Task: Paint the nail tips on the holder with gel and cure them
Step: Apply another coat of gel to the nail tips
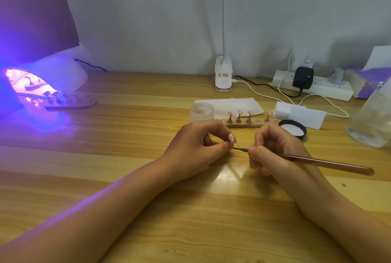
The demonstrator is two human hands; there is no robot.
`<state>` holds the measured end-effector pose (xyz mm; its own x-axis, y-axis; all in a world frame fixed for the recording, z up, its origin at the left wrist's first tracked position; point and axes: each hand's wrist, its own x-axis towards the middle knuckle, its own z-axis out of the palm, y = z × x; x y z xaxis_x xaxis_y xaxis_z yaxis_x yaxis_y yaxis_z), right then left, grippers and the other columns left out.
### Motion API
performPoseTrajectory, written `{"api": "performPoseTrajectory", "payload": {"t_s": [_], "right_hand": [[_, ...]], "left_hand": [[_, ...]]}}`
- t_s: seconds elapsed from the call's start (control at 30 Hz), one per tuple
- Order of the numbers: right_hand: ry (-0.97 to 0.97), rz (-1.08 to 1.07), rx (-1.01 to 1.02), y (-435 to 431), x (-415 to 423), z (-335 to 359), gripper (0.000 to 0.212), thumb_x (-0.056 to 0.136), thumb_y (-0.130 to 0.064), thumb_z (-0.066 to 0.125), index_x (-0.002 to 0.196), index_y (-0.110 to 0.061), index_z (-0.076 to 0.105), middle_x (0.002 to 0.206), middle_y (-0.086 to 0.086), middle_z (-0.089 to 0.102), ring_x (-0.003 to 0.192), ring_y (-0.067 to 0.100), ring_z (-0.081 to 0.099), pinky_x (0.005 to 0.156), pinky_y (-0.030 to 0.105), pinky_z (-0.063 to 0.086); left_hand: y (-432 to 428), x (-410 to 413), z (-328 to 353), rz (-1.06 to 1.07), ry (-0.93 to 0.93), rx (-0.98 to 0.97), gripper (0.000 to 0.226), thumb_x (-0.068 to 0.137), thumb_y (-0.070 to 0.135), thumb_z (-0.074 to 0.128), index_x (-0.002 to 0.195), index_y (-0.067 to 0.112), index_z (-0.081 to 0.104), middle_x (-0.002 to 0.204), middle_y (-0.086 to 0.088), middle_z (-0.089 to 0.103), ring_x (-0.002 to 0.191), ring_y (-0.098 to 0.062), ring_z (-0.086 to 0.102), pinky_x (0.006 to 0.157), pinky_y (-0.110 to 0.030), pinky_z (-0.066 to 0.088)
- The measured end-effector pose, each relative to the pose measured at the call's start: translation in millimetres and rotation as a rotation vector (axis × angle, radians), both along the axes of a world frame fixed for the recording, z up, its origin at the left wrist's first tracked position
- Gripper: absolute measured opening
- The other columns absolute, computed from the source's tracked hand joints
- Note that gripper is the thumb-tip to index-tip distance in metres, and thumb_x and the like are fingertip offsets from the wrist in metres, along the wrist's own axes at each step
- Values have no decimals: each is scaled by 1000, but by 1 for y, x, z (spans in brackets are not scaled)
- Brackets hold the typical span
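My left hand (196, 148) pinches a small stand that carries a pink nail tip (232, 138) with white dots. My right hand (273, 148) grips a brown-handled brush (321, 162), its fine point just under that nail tip. Behind the hands a wooden holder (245, 123) bears several little metal stands, three of them topped with pink nail tips (240, 112). At the far left a white curing lamp (48, 74) glows violet; a second wooden holder (72, 104) with several tips lies half inside its mouth.
An open gel jar (202, 111) stands left of the near holder, its black lid (293, 129) lying to the right. White paper (228, 103), a white sponge block (300, 114), a clip lamp base (223, 74), a power strip (317, 87) with cables and a clear bottle (372, 121) line the back and right.
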<state>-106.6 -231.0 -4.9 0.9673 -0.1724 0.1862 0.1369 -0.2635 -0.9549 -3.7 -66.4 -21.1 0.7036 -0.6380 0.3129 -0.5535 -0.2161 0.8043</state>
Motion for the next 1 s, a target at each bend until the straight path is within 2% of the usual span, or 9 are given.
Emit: {"api": "performPoseTrajectory", "payload": {"t_s": [0.17,0.3,0.53,0.7,0.9,1.0], "right_hand": [[-35,-60,49,-1,-2,1,9,89,-8,63,87,-11,54,65,2,65,52,2,56,47,18,45],[-9,-75,6,0,2,0,11,89,-11,65,88,-13,55,70,2,70,55,3,61,48,17,46],[7,-13,-19,-1,1,-1,13,87,-3,63,82,-11,55,63,3,67,51,3,59,48,13,44],[-7,-53,48,-2,1,0,10,87,-9,64,87,-12,55,67,5,68,51,4,58,47,17,45],[-2,-35,-26,-1,3,-1,11,87,-8,66,87,-11,55,71,3,71,58,4,64,50,13,46],[11,-17,-20,-2,2,-1,14,86,-2,64,81,-12,54,65,3,68,57,6,63,49,13,45]], "left_hand": [[0,0,0,6,3,7,10,89,13,71,88,23,72,75,20,65,45,-2,42,50,-16,29],[0,0,0,1,1,5,10,89,11,71,87,22,71,66,24,62,43,-1,41,48,-14,28],[1,0,0,0,-14,14,14,89,13,70,87,27,72,77,21,66,46,-2,41,50,-14,29],[1,0,0,10,-11,11,13,89,14,70,87,27,71,77,19,66,48,-6,38,51,-20,29],[0,1,0,2,-30,4,6,89,11,70,90,17,72,62,28,60,43,-2,36,48,-12,26],[0,0,0,2,-40,6,9,89,10,70,88,19,72,61,28,59,43,-1,35,48,-13,25]]}}
